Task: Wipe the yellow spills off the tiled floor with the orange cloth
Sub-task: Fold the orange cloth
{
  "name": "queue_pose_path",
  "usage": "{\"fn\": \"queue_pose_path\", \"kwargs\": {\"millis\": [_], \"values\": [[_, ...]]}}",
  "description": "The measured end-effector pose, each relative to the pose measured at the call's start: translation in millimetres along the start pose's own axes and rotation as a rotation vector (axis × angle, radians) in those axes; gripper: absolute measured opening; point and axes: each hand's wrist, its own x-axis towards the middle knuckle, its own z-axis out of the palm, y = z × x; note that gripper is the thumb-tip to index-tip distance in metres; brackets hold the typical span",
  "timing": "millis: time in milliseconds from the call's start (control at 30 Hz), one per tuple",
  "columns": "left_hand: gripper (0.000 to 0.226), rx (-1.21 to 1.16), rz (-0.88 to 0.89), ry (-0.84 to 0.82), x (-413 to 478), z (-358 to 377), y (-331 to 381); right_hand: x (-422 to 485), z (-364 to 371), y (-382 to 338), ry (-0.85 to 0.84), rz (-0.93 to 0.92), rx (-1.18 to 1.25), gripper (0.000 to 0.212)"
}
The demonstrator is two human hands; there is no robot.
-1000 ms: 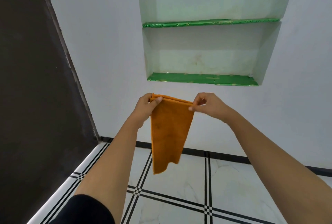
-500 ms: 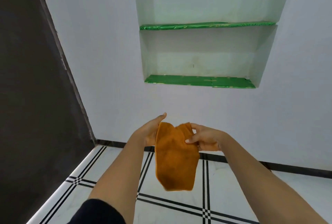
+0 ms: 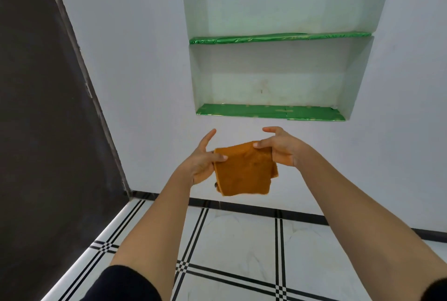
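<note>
Holding: one orange cloth (image 3: 243,171), folded to a rough square, gripped by both hands in the air above the tiled floor (image 3: 242,247).
Hands: two, both bare.
Left hand (image 3: 202,164): thumb laid over the cloth's left edge, remaining fingers behind it; index finger stretched up and free.
Right hand (image 3: 281,149): thumb pressed on the cloth's upper right corner, fingers under its right edge; index finger extended and free.
Cloth: one, between the two hands, its lower edge hanging below them; a loose layer shows at its right side under the right hand.
Sleeves: two dark ones, at the bottom edge near the elbows.
Floor: white tiles with black triple lines, below and nearer than the hands; one black skirting strip (image 3: 254,209) runs under the cloth.
Spills: no yellow marks can be made out on the tiles in view.
Wall niche (image 3: 273,78): one, above and beyond the hands.
Green shelves: two, the lower shelf (image 3: 268,112) just above the hands, the upper shelf (image 3: 278,37) higher.
Dark panel (image 3: 43,107): one, far left of the left hand.
</note>
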Motion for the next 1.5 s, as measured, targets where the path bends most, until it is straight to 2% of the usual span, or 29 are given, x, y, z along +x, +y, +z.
{"fn": "queue_pose_path", "kwargs": {"millis": [67,133,200,267,333,400,467,633,733,833,900,967,1033,1133,1233,1333,1433,1500], "values": [[0.072,0.115,0.059,0.049,1.9,0.2,13.6,-1.8,-3.3,-4.4,-0.065,-0.018,-0.113,0.074],[0.054,0.298,0.114,0.138,4.1,3.5,23.9,-5.7,-1.2,-8.4,-0.063,-0.027,-0.346,0.074],[0.037,0.432,0.17,0.244,7.8,7.9,29.5,-9.3,4.5,-11.3,0.01,-0.042,-0.537,0.07],[0.027,0.494,0.223,0.299,10.8,10.4,32.8,-8.1,6.0,-12.1,0.1,-0.079,-0.616,0.064],[0.028,0.541,0.238,0.299,12.1,8.9,34.4,-6.7,4.3,-12.0,0.17,-0.122,-0.658,0.055],[0.038,0.605,0.219,0.296,10.8,6.7,36.0,-6.8,2.3,-13.3,0.205,-0.161,-0.68,0.037],[0.046,0.648,0.19,0.28,8.8,6.3,38.4,-8.7,2.3,-14.5,0.249,-0.212,-0.627,0.028],[0.06,0.667,0.148,0.206,4.8,6.0,45.9,-10.3,2.8,-17.7,0.205,-0.142,-0.223,0.034],[0.066,0.794,0.143,0.218,5.9,6.4,46.5,-9.8,3.9,-23.2,0.188,-0.143,-0.097,0.039],[0.052,0.954,0.173,0.245,7.2,4.9,49.9,-7.9,2.0,-28.4,0.12,-0.157,-0.024,0.048],[0.031,1.007,0.187,0.248,4.9,4.4,55.5,-9.8,1.4,-30.8,0.066,-0.156,-0.115,0.048],[0.018,0.989,0.191,0.26,1.2,5.4,60.2,-13.8,1.2,-32.6,0.069,-0.154,-0.279,0.046],[0.019,0.932,0.2,0.258,-1.9,6.6,60.8,-17.3,-0.4,-32.6,0.096,-0.173,-0.398,0.035],[0.026,0.733,0.21,0.206,-3.8,6.9,55.4,-21.7,-5.1,-27.1,0.154,-0.205,-0.348,0.015],[0.031,0.485,0.192,0.205,-5.7,16.0,51.5,-21.2,-4.5,-13.9,0.145,-0.17,-0.206,0.027],[0.021,0.386,0.18,0.222,-6.9,28.6,47.9,-19.1,6.8,-0.4,0.103,-0.11,-0.042,0.03],[0.019,0.387,0.204,0.242,-8.4,28.6,40.6,-16.5,12.8,4.9,0.236,-0.167,-0.075,0.035],[0.023,0.469,0.24,0.242,-8.6,23.3,35.4,-15.7,11.9,4.7,0.352,-0.246,-0.133,0.033]]}}
